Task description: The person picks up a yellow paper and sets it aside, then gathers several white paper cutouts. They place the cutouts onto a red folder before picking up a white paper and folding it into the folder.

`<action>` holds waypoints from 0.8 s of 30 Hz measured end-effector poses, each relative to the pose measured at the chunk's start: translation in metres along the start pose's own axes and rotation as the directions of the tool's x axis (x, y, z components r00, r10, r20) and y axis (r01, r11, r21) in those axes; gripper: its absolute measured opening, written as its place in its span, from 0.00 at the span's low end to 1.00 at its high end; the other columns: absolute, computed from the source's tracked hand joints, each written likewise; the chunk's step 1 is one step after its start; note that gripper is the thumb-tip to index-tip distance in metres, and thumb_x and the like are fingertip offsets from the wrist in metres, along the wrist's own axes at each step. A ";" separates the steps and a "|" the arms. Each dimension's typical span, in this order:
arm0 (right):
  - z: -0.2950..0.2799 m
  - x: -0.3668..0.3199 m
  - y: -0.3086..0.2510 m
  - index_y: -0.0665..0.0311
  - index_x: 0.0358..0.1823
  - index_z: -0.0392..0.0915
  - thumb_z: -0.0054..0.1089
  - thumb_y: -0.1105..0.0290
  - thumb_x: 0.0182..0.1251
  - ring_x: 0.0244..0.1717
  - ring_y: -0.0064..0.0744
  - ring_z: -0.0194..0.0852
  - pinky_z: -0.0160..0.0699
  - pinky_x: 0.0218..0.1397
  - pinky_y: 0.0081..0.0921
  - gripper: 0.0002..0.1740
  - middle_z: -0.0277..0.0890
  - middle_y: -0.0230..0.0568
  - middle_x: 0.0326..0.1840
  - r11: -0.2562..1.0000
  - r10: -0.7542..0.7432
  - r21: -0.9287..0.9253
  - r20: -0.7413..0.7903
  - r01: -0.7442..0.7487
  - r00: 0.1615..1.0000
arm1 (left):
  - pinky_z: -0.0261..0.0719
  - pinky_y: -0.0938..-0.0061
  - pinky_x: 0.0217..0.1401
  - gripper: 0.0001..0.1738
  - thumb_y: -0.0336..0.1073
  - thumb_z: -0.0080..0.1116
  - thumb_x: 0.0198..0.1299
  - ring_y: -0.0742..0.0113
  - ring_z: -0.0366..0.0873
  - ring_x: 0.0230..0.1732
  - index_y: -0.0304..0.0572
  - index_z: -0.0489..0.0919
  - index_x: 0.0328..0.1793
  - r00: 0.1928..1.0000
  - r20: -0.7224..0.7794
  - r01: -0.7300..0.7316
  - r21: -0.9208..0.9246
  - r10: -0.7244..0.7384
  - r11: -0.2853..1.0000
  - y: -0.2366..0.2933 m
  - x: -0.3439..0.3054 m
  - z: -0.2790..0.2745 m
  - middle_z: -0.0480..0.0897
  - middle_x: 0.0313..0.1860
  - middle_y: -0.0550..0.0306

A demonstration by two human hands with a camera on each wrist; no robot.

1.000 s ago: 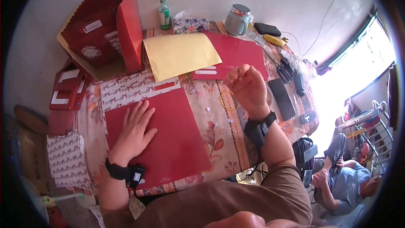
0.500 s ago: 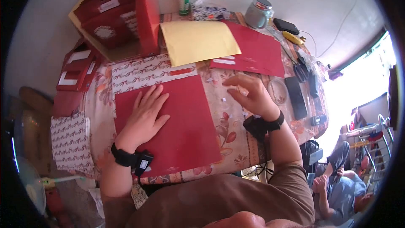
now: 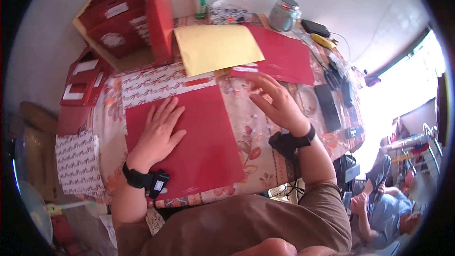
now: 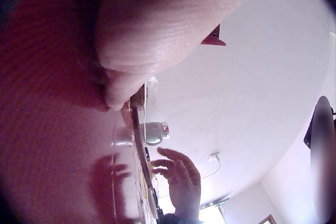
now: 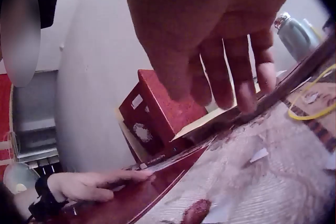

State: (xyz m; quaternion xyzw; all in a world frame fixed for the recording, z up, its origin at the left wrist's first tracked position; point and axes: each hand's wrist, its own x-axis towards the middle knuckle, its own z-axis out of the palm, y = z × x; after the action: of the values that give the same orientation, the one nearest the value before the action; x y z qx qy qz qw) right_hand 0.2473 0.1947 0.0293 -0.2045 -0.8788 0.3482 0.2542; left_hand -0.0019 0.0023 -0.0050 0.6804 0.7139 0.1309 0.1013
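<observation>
A flat red card sheet (image 3: 204,147) lies on the patterned tablecloth in front of the person. The left hand (image 3: 161,130) rests palm down on it, fingers spread. Under the sheet's far edge, white paper with a ribbon print (image 3: 151,85) shows. To the right of the sheet, the right hand (image 3: 277,102) hovers above the tablecloth, fingers loosely bent and nothing held. In the right wrist view, a yellow ring-shaped band (image 5: 315,109) and a small paper scrap (image 5: 259,155) lie on the cloth below this hand.
A red box with red folders (image 3: 159,23) stands back left. Yellow paper (image 3: 218,47) overlaps another red sheet (image 3: 289,57). Further right are a mug (image 3: 283,15), a banana (image 3: 323,41), scissors (image 3: 332,78) and a dark case (image 3: 327,106). A printed stack (image 3: 77,163) lies left. Another person (image 3: 386,208) sits right.
The right hand has turned from raised with its palm showing to lower, back upward, over the cloth. The left hand stays on the red sheet. The head view has shifted slightly.
</observation>
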 end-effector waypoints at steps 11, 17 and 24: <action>0.015 -0.031 -0.008 0.55 0.77 0.26 0.45 0.48 0.72 0.79 0.54 0.20 0.57 0.70 0.44 0.46 0.06 0.62 0.76 0.936 0.090 0.342 -0.020 -0.078 0.996 | 0.40 0.57 0.78 0.33 0.37 0.55 0.63 0.55 0.44 0.78 0.46 0.58 0.73 0.999 0.043 0.024 0.005 -0.024 1.000 0.004 -0.002 -0.004 0.51 0.77 0.51; 0.021 -0.046 -0.004 0.53 0.77 0.25 0.45 0.47 0.71 0.79 0.52 0.17 0.54 0.71 0.45 0.46 0.02 0.59 0.76 0.929 0.035 0.370 -0.064 -0.009 0.997 | 0.40 0.57 0.78 0.32 0.37 0.54 0.63 0.56 0.44 0.78 0.46 0.58 0.73 0.998 0.045 0.036 0.003 -0.036 0.999 0.006 -0.003 -0.005 0.51 0.77 0.52; 0.023 -0.040 0.010 0.51 0.77 0.25 0.44 0.47 0.71 0.79 0.53 0.15 0.54 0.71 0.46 0.46 -0.02 0.56 0.75 0.921 0.044 0.391 -0.078 -0.010 0.996 | 0.41 0.56 0.78 0.32 0.36 0.55 0.62 0.55 0.46 0.78 0.45 0.60 0.72 1.000 0.021 0.015 0.004 -0.015 1.000 0.006 -0.002 -0.005 0.52 0.77 0.50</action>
State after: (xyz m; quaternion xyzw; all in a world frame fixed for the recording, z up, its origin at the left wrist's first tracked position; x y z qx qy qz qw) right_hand 0.2668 0.1677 -0.0045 -0.1765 -0.7775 0.5104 0.3222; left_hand 0.0026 -0.0001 0.0022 0.6765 0.7182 0.1217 0.1084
